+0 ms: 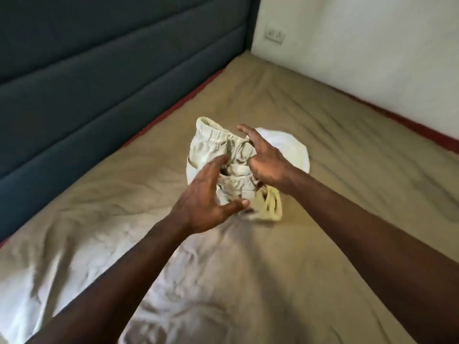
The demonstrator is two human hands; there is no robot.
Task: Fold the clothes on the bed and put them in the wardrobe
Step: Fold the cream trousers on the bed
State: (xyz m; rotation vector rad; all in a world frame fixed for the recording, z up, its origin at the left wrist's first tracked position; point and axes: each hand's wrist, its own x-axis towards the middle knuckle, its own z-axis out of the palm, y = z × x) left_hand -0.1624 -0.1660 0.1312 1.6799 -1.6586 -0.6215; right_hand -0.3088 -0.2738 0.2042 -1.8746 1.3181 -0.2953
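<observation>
A small heap of pale clothes lies in the middle of the bed [347,184]. On top is a cream garment [213,145] with an elastic waistband and drawstring. A white piece [293,150] lies behind it, and a yellowish piece [272,207] sticks out at the front right. My left hand [208,194] is at the heap's front left, fingers spread over the cream cloth and thumb stretched along its lower edge. My right hand [263,157] hovers over the heap's right side with fingers spread and slightly bent, touching the waistband. Neither hand clearly holds cloth.
The bed has a wrinkled tan sheet [124,219]. A dark blue padded headboard [99,70] runs along the left. A white wall [372,58] with a socket [275,35] borders the far right side. A red mattress edge [409,125] shows along the wall.
</observation>
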